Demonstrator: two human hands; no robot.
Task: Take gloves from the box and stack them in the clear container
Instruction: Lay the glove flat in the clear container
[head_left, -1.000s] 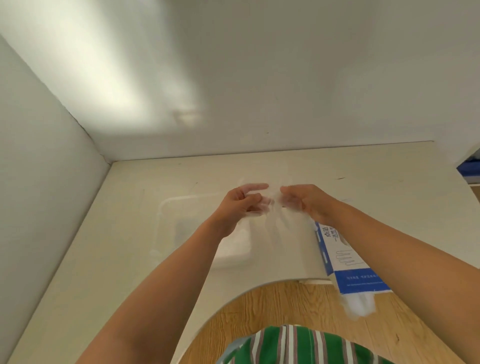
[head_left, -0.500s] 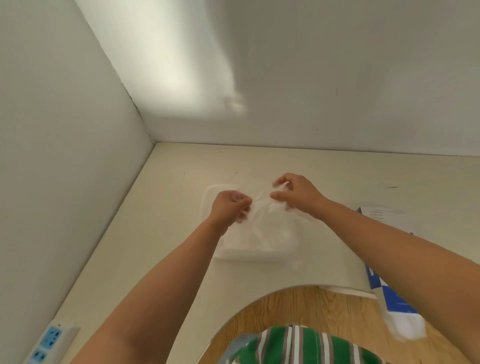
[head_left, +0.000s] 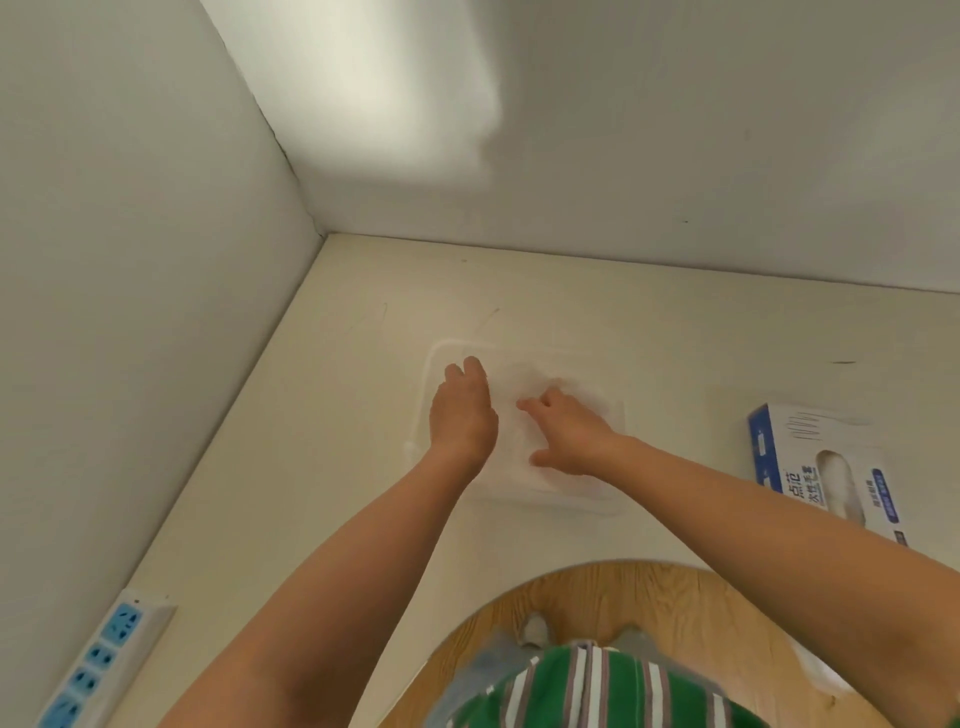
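Observation:
A clear, shallow container sits on the cream table, its rim faint against the surface. Thin translucent gloves lie inside it. My left hand rests palm down on the gloves at the container's left side. Beside it, my right hand presses on them with its fingers spread. Neither hand grips anything. The blue and white glove box lies flat on the table to the right, with white gloves showing in its oval slot.
Grey walls meet in a corner behind and left of the container. A white power strip with blue sockets lies along the left wall near me. The table's front edge curves around a wooden floor.
Both hands have come down from holding a glove stretched above the container to pressing flat inside it. The view has swung left, so the glove box now sits far right.

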